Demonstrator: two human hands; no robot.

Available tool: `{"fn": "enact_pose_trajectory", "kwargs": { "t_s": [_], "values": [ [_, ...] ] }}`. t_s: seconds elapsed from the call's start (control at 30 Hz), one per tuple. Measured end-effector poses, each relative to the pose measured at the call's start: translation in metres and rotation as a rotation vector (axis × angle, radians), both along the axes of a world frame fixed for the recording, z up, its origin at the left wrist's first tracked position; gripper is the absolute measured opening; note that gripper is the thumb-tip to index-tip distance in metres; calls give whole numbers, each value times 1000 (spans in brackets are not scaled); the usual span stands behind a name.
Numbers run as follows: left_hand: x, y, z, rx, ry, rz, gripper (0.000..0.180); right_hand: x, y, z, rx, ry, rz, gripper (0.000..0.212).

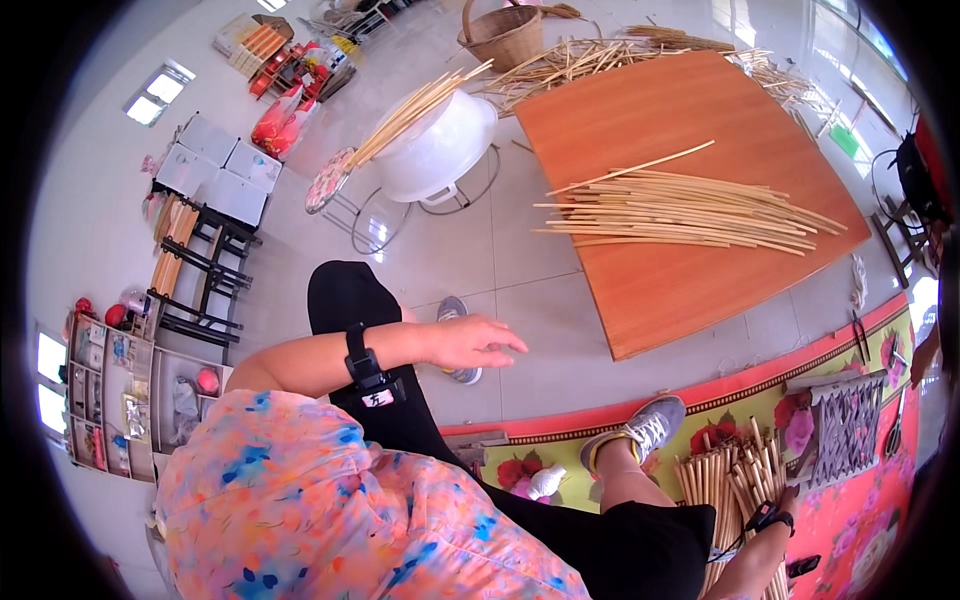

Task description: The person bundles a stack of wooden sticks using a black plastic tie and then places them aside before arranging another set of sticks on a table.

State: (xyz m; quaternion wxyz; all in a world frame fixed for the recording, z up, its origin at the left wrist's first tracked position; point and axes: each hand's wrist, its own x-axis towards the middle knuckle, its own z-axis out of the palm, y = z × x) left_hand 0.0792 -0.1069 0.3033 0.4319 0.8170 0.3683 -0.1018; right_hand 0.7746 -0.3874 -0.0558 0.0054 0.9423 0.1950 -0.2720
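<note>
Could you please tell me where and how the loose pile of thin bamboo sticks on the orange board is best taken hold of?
Probably around the middle of the bamboo sticks, coming from the board's near edge: they lie roughly parallel, ends fanned apart, so a mid-length grasp across them likely gathers most. The left hand hovers empty, fingers spread.

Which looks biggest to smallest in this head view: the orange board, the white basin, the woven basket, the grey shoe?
1. Orange board
2. White basin
3. Grey shoe and woven basket: look alike; the shoe is nearer the camera, so unranked.
</note>
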Motion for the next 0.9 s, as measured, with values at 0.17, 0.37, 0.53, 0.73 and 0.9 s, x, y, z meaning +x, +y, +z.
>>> {"fn": "enact_pose_trajectory", "kwargs": {
  "t_s": [0.17,0.37,0.53,0.73,0.9],
  "values": [
    [-3,3,-2,-62,3,36,33,23,-8,-25,122,115,-190,63],
    [-15,-4,14,-85,174,99,34,-40,22,-50,213,665,-722,55],
    [18,28,-31,-71,23,-2,30,49,-35,-46,490,-209,66,45],
    [29,19,-18,-176,-8,175,26,17,-13,-11,92,-123,-297,30],
    [14,17,-14,-150,13,137,27,-32,26,77,155,-175,-696,27]
  ]
}}
